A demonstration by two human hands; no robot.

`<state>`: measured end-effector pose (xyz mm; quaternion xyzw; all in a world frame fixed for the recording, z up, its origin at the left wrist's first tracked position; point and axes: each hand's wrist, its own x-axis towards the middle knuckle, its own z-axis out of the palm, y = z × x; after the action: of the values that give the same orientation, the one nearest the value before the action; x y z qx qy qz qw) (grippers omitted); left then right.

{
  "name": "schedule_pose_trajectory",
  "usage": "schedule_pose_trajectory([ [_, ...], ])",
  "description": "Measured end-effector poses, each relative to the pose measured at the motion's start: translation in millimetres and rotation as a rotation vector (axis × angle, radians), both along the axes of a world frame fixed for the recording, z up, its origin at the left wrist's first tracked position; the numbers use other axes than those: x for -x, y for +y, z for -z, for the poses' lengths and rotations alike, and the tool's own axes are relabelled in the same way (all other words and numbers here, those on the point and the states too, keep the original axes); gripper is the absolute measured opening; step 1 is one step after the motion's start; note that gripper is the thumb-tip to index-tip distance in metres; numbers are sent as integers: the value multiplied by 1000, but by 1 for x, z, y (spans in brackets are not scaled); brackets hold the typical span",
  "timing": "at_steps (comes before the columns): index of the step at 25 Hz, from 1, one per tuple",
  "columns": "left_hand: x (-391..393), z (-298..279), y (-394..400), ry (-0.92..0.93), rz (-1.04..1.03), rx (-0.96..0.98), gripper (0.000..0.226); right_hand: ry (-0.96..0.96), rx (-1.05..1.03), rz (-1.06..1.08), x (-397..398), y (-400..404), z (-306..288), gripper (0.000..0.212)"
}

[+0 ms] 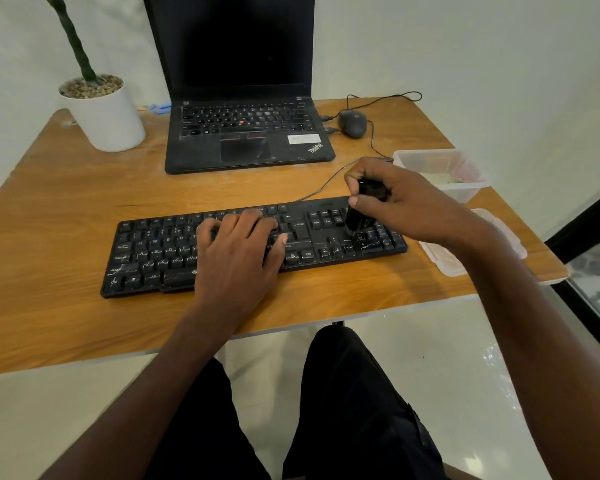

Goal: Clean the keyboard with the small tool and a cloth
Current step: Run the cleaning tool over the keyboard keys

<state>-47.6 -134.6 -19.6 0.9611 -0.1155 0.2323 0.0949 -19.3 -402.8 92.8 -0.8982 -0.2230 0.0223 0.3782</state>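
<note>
While under both hands (pixel 238 252), keyboard (pixel 146 258).

Wooden tabletop (pixel 66 209). Open black laptop (pixel 243 133) at 12 o'clock, screen dark. White plant pot (pixel 106 116) at 10. Black wired mouse (pixel 352 123) at 1. Clear plastic container (pixel 440 174) at 2, lid (pixel 471 251) at 3.

Wooden table (pixel 66 202) — keyboard (pixel 146 258), laptop (pixel 246 147)
</note>
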Motion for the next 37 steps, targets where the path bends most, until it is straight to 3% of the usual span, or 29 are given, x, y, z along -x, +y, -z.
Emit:
schedule_pose_trajectory([
  [5, 0, 0, -1, 12, -6, -4, 40, -217, 345, 169, -3, -13, -4, 16],
  [7, -1, 0, 0, 13, -6, -3, 40, -251, 262, 136, -1, -4, -3, 15],
  [9, -1, 0, 0, 13, -6, -3, 41, -164, 99, -1, 2, 7, -2, 16],
  [11, 0, 0, 0, 16, -11, -7, 41, -117, 117, -70, 3, 6, -1, 19],
  [18, 0, -1, -1, 22, -26, -17, 43, -274, 347, 235, -6, -18, 3, 17],
  [22, 0, -1, -2, 33, -26, -9, 44, -176, 74, 69, -2, -4, 4, 19],
  [24, 0, -1, -1, 30, -28, -12, 43, -152, 141, 51, -2, -8, 5, 19],
  [27, 1, -1, -2, 34, -26, -5, 42, -271, 294, 247, -6, -21, 6, 18],
  [31, 0, -2, -2, 41, -29, -1, 43, -277, 190, 276, -4, -26, 11, 19],
  [34, 0, -1, -4, 57, -40, -3, 47, -190, 237, 223, -4, -31, 7, 18],
  [37, 0, -1, -4, 70, -43, 3, 49, -241, 260, 283, -4, -32, 8, 17],
])
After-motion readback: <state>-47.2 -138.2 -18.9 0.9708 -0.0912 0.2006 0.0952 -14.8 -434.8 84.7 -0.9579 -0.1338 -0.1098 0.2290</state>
